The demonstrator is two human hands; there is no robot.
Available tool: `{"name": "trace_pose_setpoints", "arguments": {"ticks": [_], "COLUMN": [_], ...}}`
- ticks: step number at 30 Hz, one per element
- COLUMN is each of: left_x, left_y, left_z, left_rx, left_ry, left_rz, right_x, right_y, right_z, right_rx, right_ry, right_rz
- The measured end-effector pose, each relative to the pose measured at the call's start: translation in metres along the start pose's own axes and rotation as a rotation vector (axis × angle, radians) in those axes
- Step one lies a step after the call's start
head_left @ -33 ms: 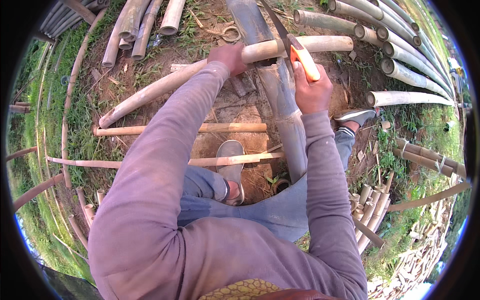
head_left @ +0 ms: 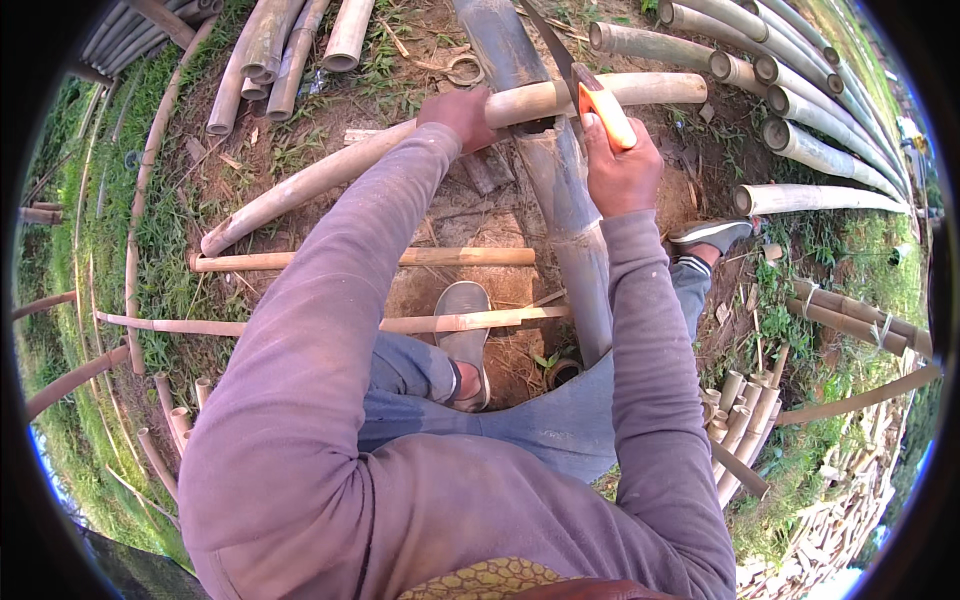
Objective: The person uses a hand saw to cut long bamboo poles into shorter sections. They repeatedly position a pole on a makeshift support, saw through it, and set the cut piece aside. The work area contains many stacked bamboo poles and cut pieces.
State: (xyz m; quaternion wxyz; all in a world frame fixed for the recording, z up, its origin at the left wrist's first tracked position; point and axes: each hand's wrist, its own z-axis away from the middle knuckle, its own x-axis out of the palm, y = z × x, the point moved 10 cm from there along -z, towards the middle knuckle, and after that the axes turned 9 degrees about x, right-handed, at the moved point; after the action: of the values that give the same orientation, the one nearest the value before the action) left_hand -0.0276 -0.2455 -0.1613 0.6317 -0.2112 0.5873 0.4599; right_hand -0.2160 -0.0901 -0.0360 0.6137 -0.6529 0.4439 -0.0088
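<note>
A pale bamboo pole (head_left: 310,185) lies crosswise over a thick grey bamboo trunk (head_left: 575,225), its left end reaching toward the ground. My left hand (head_left: 458,115) is closed around the pole just left of the trunk. In my right hand (head_left: 624,170) is the orange handle of a hand saw (head_left: 606,112). The saw's dark blade (head_left: 550,42) stretches away from me, across the pole just right of where it rests on the trunk. How deep the blade sits in the pole cannot be seen. My right fingers are partly hidden behind the handle.
Two slim bamboo lengths (head_left: 470,257) lie crosswise near my left shoe (head_left: 463,330). Several cut poles (head_left: 820,145) are ranged at the right, others (head_left: 285,70) at the far left. Short bamboo pieces (head_left: 745,420) stand bundled near my right side. A cut bamboo ring (head_left: 465,69) lies beyond my left hand.
My right hand and the saw have edged slightly forward, away from me. My left hand and the pole look nearly unchanged.
</note>
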Motion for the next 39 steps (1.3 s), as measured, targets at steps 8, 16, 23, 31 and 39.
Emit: {"name": "trace_pose_setpoints", "arguments": {"ticks": [8, 16, 23, 31, 39], "left_x": [-0.002, -0.005, -0.01, -0.005, -0.004], "left_y": [-0.014, -0.003, -0.013, -0.002, -0.019], "left_z": [0.002, -0.006, 0.003, -0.005, -0.004], "left_rx": [-0.021, -0.001, -0.016, 0.007, -0.015], "left_ry": [-0.017, 0.004, 0.001, 0.005, -0.003], "left_rz": [0.019, 0.004, 0.024, 0.0, -0.004], "right_x": [-0.121, -0.011, -0.096, -0.028, -0.065], "right_y": [0.05, -0.001, 0.042, 0.033, 0.034], "right_z": [0.184, 0.013, 0.154, 0.051, 0.107], "right_rx": [0.089, -0.043, 0.056, -0.066, 0.029], "right_ry": [-0.076, 0.001, -0.073, -0.023, -0.056], "right_rz": [-0.012, 0.0, -0.007, -0.028, -0.04]}}
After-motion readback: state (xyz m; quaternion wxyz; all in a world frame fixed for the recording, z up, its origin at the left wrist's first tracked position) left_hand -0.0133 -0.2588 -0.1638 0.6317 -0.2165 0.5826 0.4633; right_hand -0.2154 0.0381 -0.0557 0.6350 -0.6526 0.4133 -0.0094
